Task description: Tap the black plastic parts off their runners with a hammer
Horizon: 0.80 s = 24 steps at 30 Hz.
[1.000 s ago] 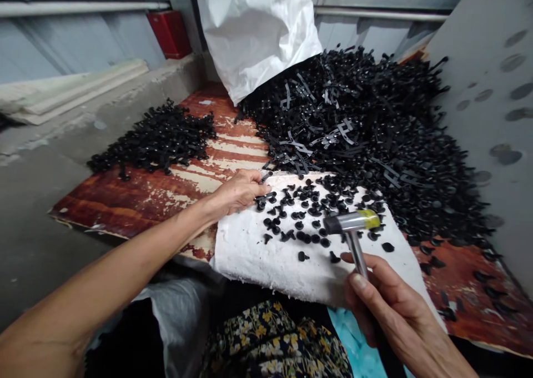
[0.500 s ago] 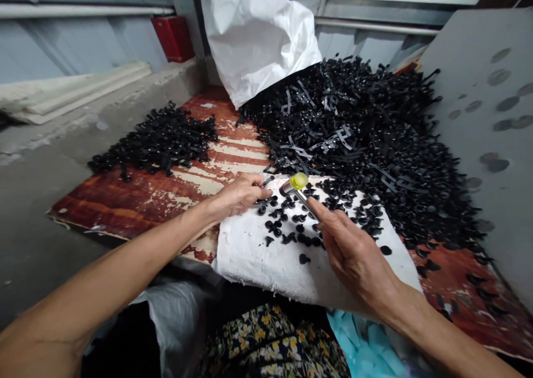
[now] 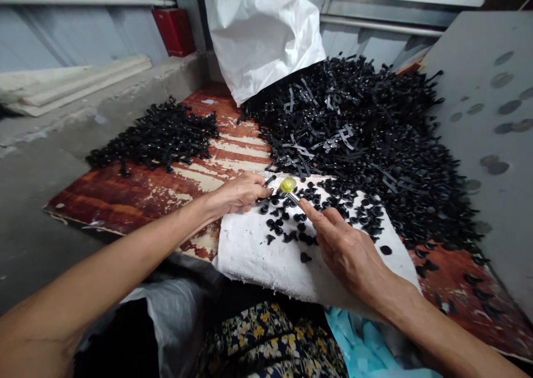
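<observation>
My right hand (image 3: 347, 247) is closed round the metal handle of a small hammer (image 3: 288, 185) with a yellow face. The hammer head is close beside the fingertips of my left hand (image 3: 244, 192). Those left fingers pinch a small black strip-like part (image 3: 270, 179), mostly covered by the fingers, at the far left edge of a white cloth (image 3: 250, 256). Scattered on the cloth around and below the hammer are several small black round-headed plugs (image 3: 306, 257). Whether the hammer touches the pinched part I cannot tell.
A large heap of black parts and strips (image 3: 353, 122) covers the back right of the worn red board (image 3: 125, 206). A smaller black pile (image 3: 158, 136) lies at the left. A white sack (image 3: 262, 39) hangs behind, and a grey panel (image 3: 491, 122) stands at the right.
The hammer head has moved left and slightly down, closer to my left fingertips. My right hand has shifted left with it; my left hand keeps its pinch in nearly the same place.
</observation>
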Tool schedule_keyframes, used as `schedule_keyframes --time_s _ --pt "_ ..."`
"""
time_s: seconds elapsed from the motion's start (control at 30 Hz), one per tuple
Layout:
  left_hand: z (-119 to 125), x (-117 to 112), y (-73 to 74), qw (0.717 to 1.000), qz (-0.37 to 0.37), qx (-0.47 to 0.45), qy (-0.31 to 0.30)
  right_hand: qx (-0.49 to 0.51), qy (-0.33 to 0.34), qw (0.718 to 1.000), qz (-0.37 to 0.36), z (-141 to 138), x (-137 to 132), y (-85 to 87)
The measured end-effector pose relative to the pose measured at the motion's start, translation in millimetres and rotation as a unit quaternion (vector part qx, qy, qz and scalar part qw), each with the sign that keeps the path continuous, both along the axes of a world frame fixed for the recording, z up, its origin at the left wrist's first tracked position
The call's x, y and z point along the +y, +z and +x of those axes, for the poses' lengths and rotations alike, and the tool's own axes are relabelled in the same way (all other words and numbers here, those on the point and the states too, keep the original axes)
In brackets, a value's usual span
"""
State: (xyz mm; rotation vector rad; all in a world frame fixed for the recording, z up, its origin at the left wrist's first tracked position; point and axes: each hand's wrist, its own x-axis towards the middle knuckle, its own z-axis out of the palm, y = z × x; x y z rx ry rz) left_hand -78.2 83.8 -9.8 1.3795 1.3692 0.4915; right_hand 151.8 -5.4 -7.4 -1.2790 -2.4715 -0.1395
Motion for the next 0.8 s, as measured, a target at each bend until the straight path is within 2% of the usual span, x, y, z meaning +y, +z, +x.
schedule_keyframes --time_s 0.1,0.23,0.3,0.4,0.53,0.57,0.7,0.8 --pt "0.0 -0.4 -2.7 1.000 -0.013 -0.016 0.018 0.069 0.018 0.997 -0.009 -1.3 -3.0 5.2" --pt "1.4 -2.2 -1.2 0.998 -0.035 -0.047 0.023 0.204 0.034 0.977 0.042 -6.9 -9.1 11.1" --pt "2.1 -2.8 -0.1 0.999 -0.025 -0.040 0.022 0.179 0.028 0.983 0.041 -8.6 -8.3 10.0" --pt "3.6 -4.1 1.2 1.000 0.005 0.012 0.025 0.074 0.015 0.997 -0.008 -8.3 -4.0 6.8" --pt "5.9 -6.1 2.7 0.998 0.036 0.042 0.026 0.131 0.000 0.991 0.017 -7.8 -3.0 7.2" --pt "6.5 -6.6 2.9 0.998 0.042 0.044 0.027 0.119 -0.001 0.993 0.021 -8.2 -3.4 7.5" --pt "8.0 -6.8 1.2 0.998 0.044 0.046 0.027 0.011 -0.018 0.999 -0.034 -9.2 -2.7 6.6" --pt "6.7 -5.3 -0.8 0.998 0.031 0.036 0.038 0.068 -0.040 0.994 -0.076 -7.5 0.2 4.0"
